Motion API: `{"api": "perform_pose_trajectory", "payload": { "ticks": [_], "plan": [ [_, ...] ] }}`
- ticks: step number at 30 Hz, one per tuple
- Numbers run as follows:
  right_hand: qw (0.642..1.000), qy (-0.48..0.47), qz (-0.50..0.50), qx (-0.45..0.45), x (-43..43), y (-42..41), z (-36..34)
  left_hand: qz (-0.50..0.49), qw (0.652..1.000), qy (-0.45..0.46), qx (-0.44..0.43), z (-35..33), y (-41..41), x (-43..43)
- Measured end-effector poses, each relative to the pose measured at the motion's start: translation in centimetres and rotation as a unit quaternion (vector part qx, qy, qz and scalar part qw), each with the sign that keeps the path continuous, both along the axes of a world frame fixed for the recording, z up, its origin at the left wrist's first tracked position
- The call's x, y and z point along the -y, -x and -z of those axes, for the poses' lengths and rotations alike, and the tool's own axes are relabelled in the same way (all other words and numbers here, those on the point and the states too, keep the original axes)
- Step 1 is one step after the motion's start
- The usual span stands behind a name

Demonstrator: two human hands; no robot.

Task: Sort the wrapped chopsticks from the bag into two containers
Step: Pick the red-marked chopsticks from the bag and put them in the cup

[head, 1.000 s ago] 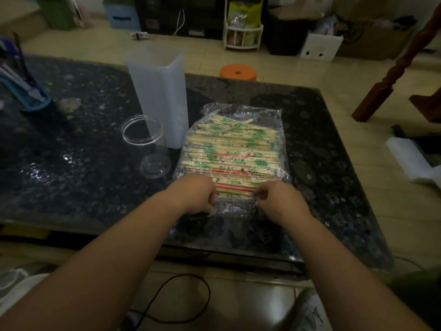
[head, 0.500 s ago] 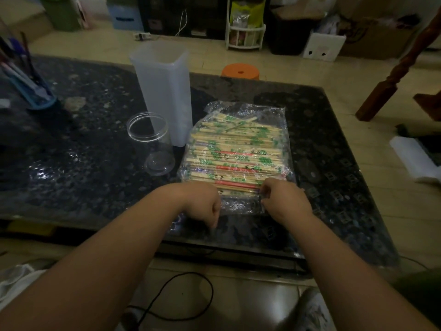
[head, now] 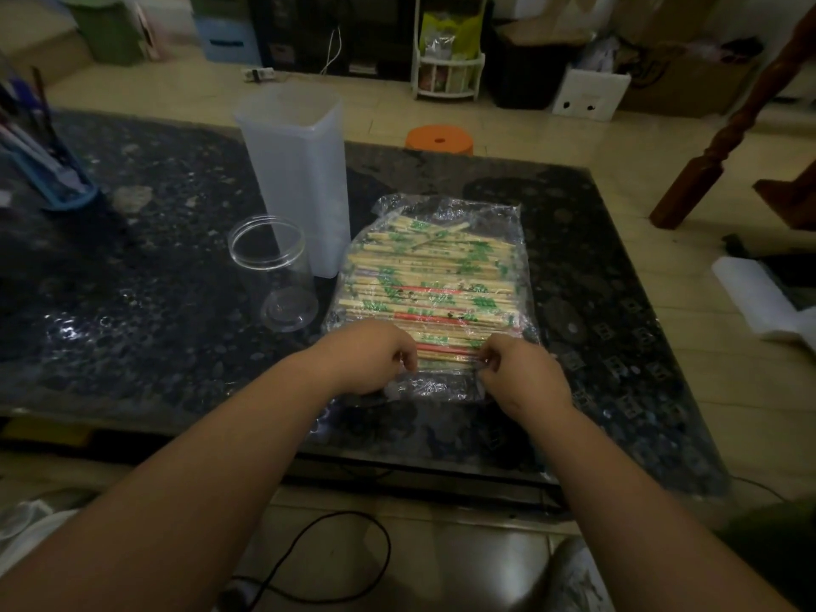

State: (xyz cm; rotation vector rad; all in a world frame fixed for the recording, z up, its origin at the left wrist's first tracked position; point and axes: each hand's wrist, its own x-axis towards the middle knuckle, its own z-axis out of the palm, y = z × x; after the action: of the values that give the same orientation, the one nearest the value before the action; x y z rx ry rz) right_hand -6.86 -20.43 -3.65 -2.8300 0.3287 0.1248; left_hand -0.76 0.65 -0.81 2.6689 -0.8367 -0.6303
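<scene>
— Grip?
— Pinched by left hand (head: 371,360) and right hand (head: 521,373): near edge of clear crinkly plastic bag (head: 441,387) on dark speckled table (head: 154,324).
— Handling?
— Slippery film; light, stiff paper-wrapped chopsticks (head: 432,280), probably best taken mid-length. Beyond: clear round jar (head: 287,280), tall frosted square tub (head: 300,183).

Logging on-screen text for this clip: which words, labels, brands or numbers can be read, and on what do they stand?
Nothing is legible.
Green and red print on the chopstick wrappers inside the bag: too blurred.
Dark mark on the cardboard box: too blurred.
Print on the yellow-green packet: too small.
</scene>
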Motion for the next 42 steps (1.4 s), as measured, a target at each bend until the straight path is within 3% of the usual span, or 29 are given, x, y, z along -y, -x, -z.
{"api": "perform_pose_trajectory", "payload": {
  "ticks": [5,10,17,21,28,35,38,42],
  "plan": [
    [1.0,-0.001,-0.004,0.016,-0.1,0.2,-0.2,0.036,0.994,-0.021,0.103,0.3,0.2,0.2],
    [1.0,0.002,-0.017,0.004,-0.1,0.3,-0.2,0.047,0.993,-0.063,0.092,0.6,0.1,0.0],
    [0.989,-0.143,-0.015,-0.013,0.1,0.9,-3.2,0.06,0.991,-0.079,0.089,0.3,0.3,0.0],
    [0.985,-0.168,-0.036,-0.036,0.2,1.4,-4.6,0.06,0.99,-0.093,0.087,0.2,0.3,0.1],
    [0.973,-0.094,-0.115,-0.178,0.2,2.0,-5.6,0.068,0.987,-0.109,0.102,0.0,0.6,0.1],
    [0.949,-0.053,-0.177,-0.255,-0.3,3.0,-5.8,0.058,0.987,-0.092,0.117,0.3,0.8,-0.4],
    [0.953,-0.05,-0.182,-0.239,-0.5,2.8,-5.6,0.058,0.987,-0.093,0.117,0.4,0.8,-0.6],
    [0.974,-0.049,-0.161,-0.152,-0.9,2.0,-5.4,0.062,0.985,-0.102,0.122,0.4,0.9,-0.8]
  ]
}}
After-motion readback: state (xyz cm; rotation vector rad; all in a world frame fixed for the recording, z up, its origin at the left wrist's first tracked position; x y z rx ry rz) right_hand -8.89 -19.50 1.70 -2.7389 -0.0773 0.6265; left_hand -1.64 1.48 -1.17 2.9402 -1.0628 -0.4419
